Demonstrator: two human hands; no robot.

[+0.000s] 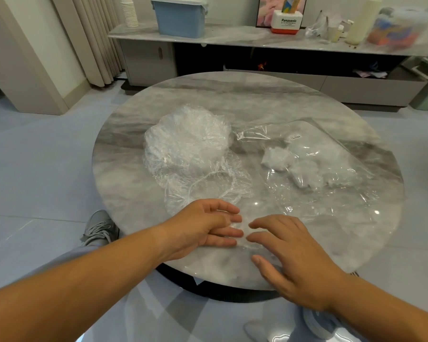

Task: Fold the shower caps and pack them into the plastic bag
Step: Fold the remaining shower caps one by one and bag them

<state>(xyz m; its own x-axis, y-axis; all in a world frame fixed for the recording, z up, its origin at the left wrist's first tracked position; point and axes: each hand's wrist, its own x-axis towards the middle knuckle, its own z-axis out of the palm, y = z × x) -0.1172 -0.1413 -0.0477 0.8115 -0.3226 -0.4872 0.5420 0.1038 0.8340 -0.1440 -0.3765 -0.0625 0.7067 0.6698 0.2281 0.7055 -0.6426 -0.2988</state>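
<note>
You're pressing a clear shower cap [244,239] flat at the table's [232,95] near edge, L hand [203,225] & R hand [289,245] fingers straight, gripping nothing. Cap pile [188,144] is sitting center-left; plastic bag [331,193] is lying by the right edge.

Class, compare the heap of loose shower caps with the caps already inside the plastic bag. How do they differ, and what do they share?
The loose heap is puffed up and spread wide; the bagged caps are small, compact bundles. The loose heap lies bare on the table; the bagged caps sit inside the plastic bag. Both are thin, translucent, crinkled plastic.
</note>
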